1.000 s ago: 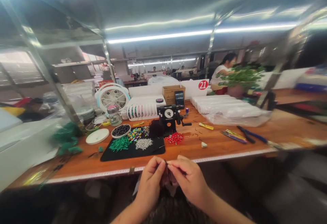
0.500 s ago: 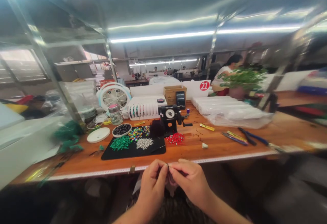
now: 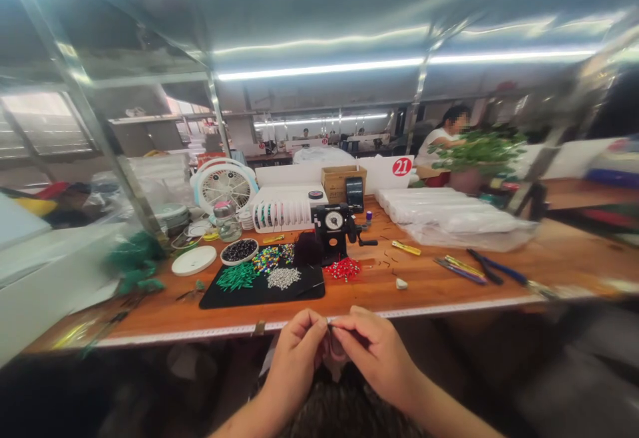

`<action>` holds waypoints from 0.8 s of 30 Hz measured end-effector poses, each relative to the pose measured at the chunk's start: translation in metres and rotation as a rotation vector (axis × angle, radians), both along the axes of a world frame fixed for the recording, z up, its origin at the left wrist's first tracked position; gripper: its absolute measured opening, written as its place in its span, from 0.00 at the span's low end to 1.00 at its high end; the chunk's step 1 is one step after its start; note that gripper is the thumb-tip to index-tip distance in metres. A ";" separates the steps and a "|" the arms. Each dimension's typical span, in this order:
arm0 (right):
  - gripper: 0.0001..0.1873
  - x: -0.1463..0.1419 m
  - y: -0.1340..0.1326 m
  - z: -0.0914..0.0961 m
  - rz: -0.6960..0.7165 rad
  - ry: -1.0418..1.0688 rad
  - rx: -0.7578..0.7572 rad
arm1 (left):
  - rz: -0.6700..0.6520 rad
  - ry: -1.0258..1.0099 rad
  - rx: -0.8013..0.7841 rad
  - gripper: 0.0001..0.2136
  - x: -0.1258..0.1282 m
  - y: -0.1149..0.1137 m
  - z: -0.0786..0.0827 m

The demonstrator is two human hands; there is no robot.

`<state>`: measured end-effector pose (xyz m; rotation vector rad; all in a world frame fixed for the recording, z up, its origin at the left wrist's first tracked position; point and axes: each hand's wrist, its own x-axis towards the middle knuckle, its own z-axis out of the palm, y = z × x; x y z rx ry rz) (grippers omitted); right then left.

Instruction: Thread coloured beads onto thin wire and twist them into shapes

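My left hand (image 3: 295,357) and my right hand (image 3: 375,351) meet below the front edge of the wooden workbench (image 3: 429,285). Both are closed in a pinch, fingertips touching, on a small dark piece with a pinkish tuft (image 3: 333,346) between them; I cannot make out what it is. Just beyond on the bench lies a black mat (image 3: 249,295) with heaps of green beads (image 3: 234,277), silver beads (image 3: 282,278) and mixed coloured beads (image 3: 265,259). Red beads (image 3: 343,269) lie beside a black hand-crank device (image 3: 335,225).
A bowl of black beads (image 3: 239,250), a white spool (image 3: 194,259), a small fan (image 3: 223,186) and a rack of spools (image 3: 282,214) stand at the back left. Pliers and tools (image 3: 476,266) lie right, near plastic-wrapped packs (image 3: 449,215). A person (image 3: 444,138) sits beyond a plant (image 3: 479,148).
Both hands stay pinched together at the bench edge with only slight finger shifts. The view has drifted a little.
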<state>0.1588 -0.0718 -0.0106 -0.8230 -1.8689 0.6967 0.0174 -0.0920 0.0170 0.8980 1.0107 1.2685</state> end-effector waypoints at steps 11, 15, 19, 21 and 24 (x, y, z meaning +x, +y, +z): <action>0.17 -0.001 0.005 -0.003 -0.009 -0.101 0.025 | 0.031 -0.002 -0.067 0.13 0.001 0.003 -0.004; 0.13 0.002 0.005 -0.004 0.016 -0.080 0.026 | 0.033 0.013 -0.069 0.13 0.000 0.003 -0.004; 0.12 0.003 0.004 -0.004 0.011 -0.073 0.043 | 0.012 -0.053 -0.057 0.12 0.002 0.002 -0.002; 0.13 0.001 0.004 -0.004 -0.001 -0.088 0.051 | 0.000 -0.065 -0.052 0.12 0.003 0.001 -0.002; 0.15 -0.001 0.004 -0.005 -0.039 -0.109 0.032 | -0.015 -0.049 -0.047 0.14 0.004 0.001 -0.004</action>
